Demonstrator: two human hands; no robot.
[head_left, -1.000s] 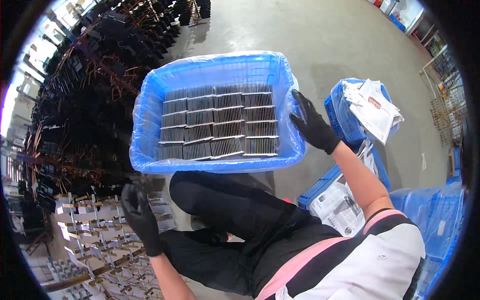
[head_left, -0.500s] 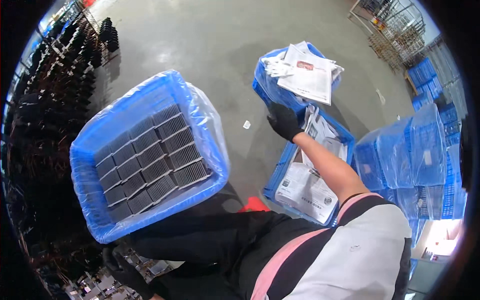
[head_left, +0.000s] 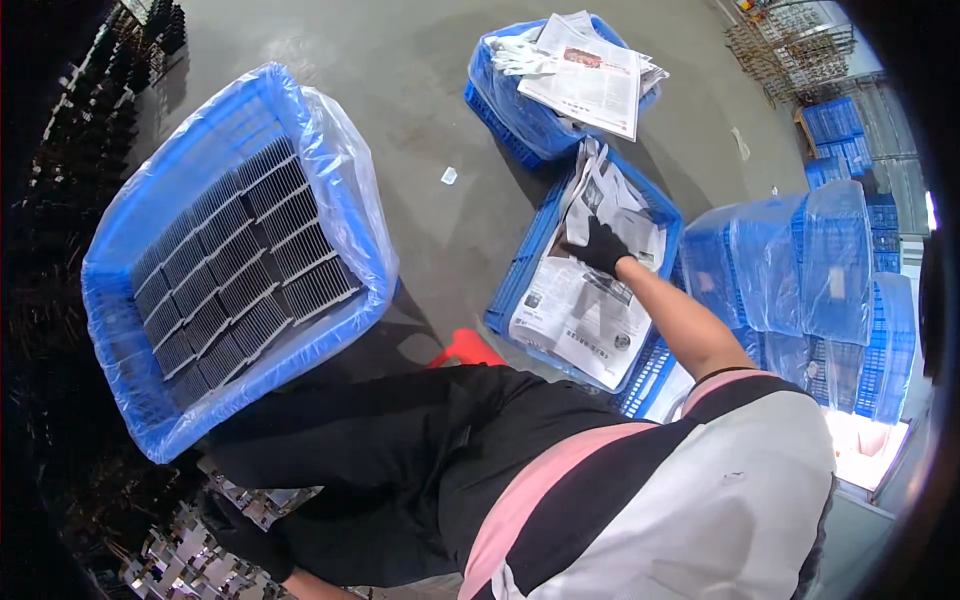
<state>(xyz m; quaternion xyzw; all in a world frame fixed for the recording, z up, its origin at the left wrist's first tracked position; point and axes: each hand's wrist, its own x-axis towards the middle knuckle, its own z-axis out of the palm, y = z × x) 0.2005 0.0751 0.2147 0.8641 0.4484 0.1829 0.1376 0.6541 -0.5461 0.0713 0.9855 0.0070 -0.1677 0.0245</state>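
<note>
The right hand (head_left: pixel 600 250) is over crated newspapers (head_left: pixel 572 308).

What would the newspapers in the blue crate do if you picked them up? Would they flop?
The newspapers would probably flop, since they're thin sheets and some look rumpled near the right hand. One sheet should feel light for its size. They probably wouldn't roll, lying mostly flat in the crate.

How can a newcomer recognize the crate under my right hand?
Find the large crate of dark finned parts at left. To its right, the newspaper crate sits beneath your right hand. Unlike the film-draped crate beyond, topped with newspapers and white gloves, it shows bare blue walls.
</note>
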